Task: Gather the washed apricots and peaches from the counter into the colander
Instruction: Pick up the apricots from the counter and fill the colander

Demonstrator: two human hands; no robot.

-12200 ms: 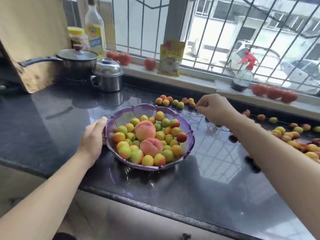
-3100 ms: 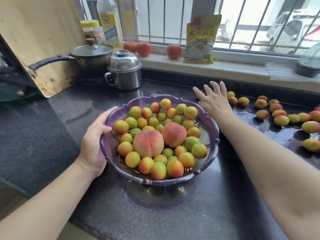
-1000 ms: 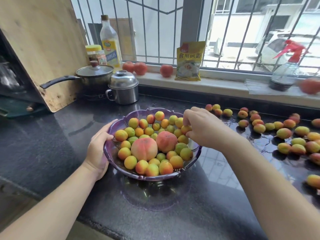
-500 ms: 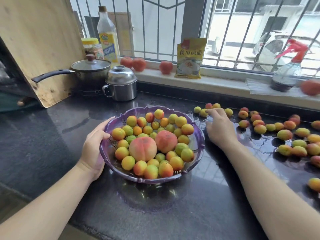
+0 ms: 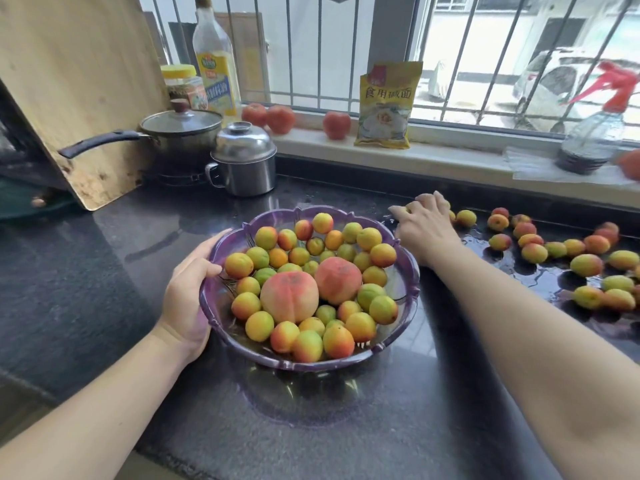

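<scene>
Gathering step: left hand gripping purple colander rim mid-counter; right hand curled over apricots along back edge, grip unclear; best scooped several together, colander steadied, wet strays rightward taken next.

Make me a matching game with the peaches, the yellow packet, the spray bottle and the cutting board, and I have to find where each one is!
Things:
1. peaches
2. yellow packet
3. spray bottle
4. cutting board

Places:
A. leaning behind the pan, far left
B. on the windowsill, far right
C. in the purple colander
D. on the windowsill, near the middle

Pairs: 1-C, 2-D, 3-B, 4-A
</scene>
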